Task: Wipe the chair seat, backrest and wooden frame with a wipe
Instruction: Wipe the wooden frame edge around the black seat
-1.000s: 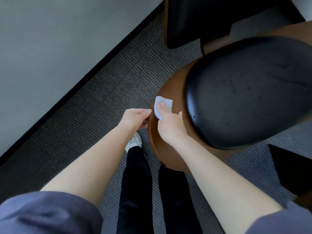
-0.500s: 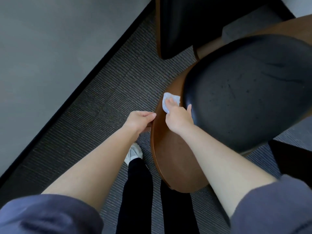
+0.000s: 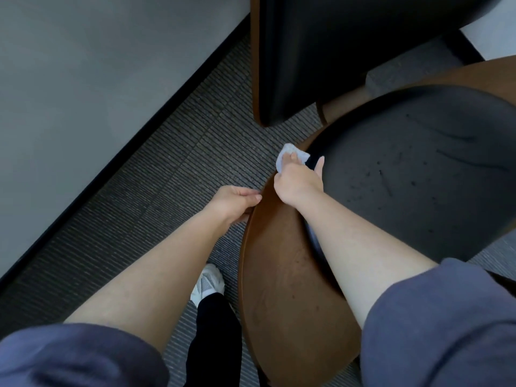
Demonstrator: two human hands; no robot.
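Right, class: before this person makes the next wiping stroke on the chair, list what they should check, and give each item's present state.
1. Wipe held in the right hand, against the wooden frame rim: ok.
2. Left hand grips the frame rim, steadying the chair: ok.
3. Left hand apart from the wipe: ok.
4. Seat cushion free of marks: not ok, specks and streaks show.
5. Wipe damp enough: cannot tell.
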